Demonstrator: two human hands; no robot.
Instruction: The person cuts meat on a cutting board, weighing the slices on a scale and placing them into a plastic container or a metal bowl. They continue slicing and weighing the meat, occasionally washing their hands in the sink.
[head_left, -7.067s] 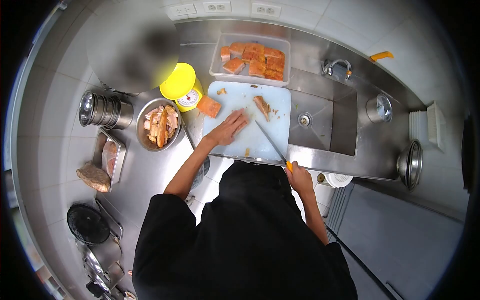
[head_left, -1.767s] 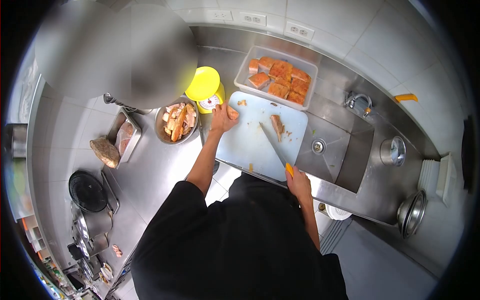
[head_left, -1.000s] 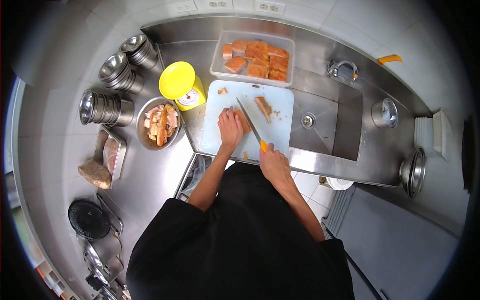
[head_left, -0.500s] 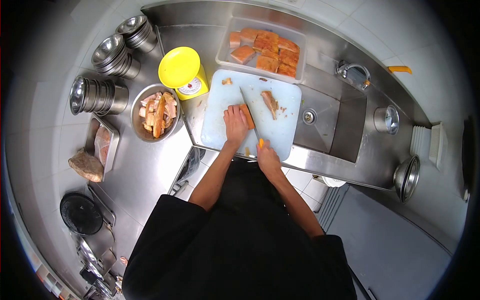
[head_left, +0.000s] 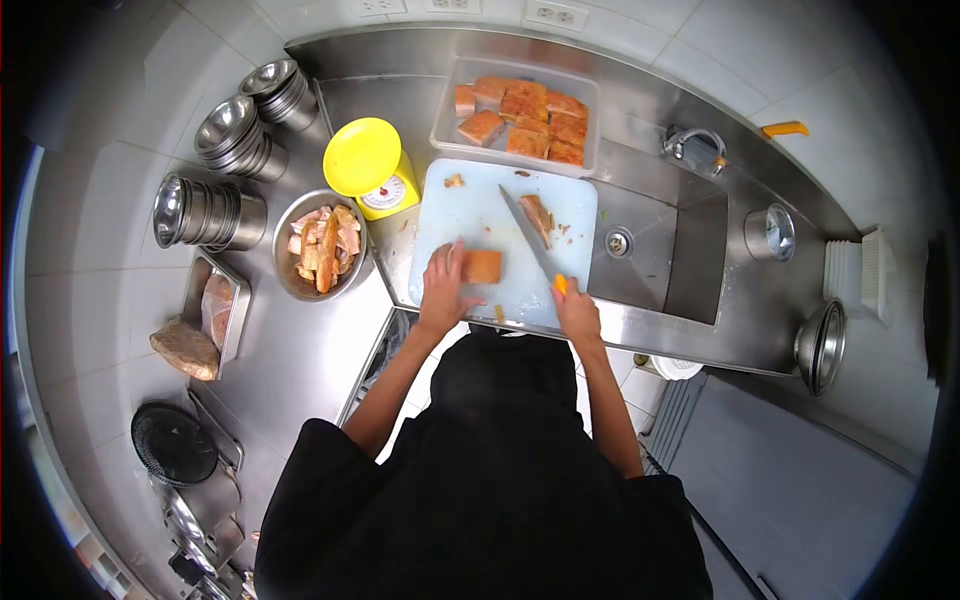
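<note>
On the pale blue cutting board (head_left: 450, 220) lies a block of orange-brown meat (head_left: 482, 267). My left hand (head_left: 444, 288) is at the block's left end, thumb and fingers spread around a strip of meat or the block's edge, partly hidden. My right hand (head_left: 577, 312) is closed on the orange handle of a knife (head_left: 535, 240), whose blade points up and left over the board, apart from the block. A smaller cut piece of meat (head_left: 535, 215) lies to the right of the blade, with crumbs around it.
Behind the board is a plastic tub (head_left: 440, 120) of meat blocks. To the left are a yellow scale (head_left: 362, 157), a steel bowl (head_left: 284, 262) of meat strips and stacked steel containers (head_left: 225, 215). A sink (head_left: 640, 255) is at the right.
The knife has moved right, away from the block. The block now lies turned sideways on the board, and my left hand has shifted left to its left end with the fingers spread.
</note>
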